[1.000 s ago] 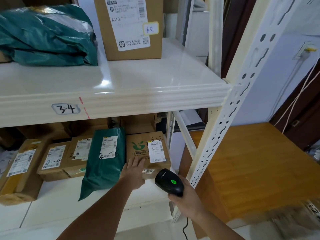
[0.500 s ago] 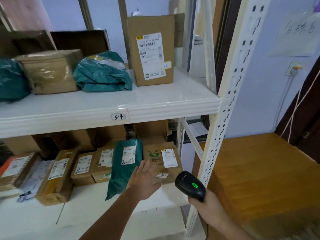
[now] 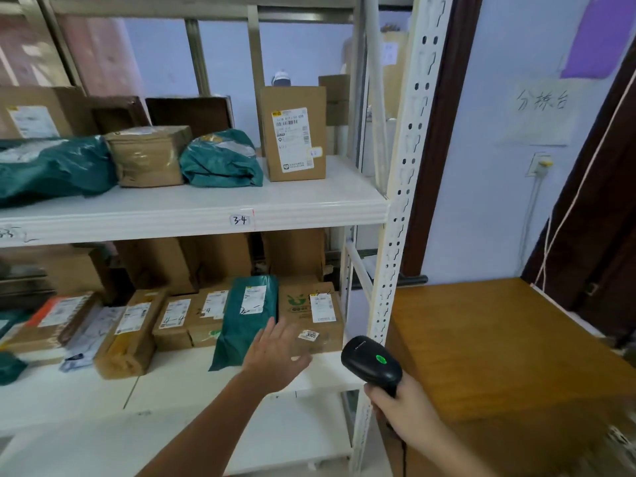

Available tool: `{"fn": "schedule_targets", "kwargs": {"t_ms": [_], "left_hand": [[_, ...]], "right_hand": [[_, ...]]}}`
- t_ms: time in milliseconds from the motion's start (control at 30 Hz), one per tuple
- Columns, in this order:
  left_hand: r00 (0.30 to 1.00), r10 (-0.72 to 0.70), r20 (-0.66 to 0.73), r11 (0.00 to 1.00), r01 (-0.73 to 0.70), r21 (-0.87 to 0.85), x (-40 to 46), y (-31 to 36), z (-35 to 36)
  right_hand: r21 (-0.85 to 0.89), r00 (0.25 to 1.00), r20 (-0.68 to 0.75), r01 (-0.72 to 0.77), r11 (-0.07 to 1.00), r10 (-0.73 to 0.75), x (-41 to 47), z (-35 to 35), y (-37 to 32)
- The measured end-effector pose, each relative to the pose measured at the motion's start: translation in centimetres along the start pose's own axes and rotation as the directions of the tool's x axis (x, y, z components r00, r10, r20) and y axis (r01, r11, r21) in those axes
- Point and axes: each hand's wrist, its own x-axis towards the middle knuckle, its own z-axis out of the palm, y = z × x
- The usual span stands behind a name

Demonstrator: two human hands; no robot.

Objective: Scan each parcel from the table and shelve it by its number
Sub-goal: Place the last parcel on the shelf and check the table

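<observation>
A cardboard parcel with a green logo and a "3005" sticker (image 3: 311, 318) lies at the right end of the lower shelf (image 3: 179, 383). A green mailer bag (image 3: 246, 315) leans beside it on the left. My left hand (image 3: 275, 356) hovers open just in front of these two, fingers spread, holding nothing. My right hand (image 3: 406, 404) grips a black barcode scanner (image 3: 371, 364) with a green light, held right of the shelf post.
The upper shelf (image 3: 206, 208), labelled "3-4", carries green bags, a taped brown parcel and an upright box (image 3: 294, 132). More labelled boxes line the lower shelf to the left. A white perforated post (image 3: 395, 218) stands at the right, with a wooden table (image 3: 499, 339) beyond it.
My left hand has drawn back off the cardboard parcel and is clear of it. The view has pulled back and tilted up, showing more of the upper shelf. The scanner stays in my right hand.
</observation>
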Motion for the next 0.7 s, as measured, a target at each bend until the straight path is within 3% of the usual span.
{"fn": "schedule_targets", "kwargs": {"t_ms": [700], "left_hand": [[0.95,0.25,0.186,0.968,-0.244,-0.056,0.0,11.1,2.1]], "right_hand": [[0.036,0.959,-0.234,-0.153,0.988,0.157,-6.4,-6.2,2.4]]}}
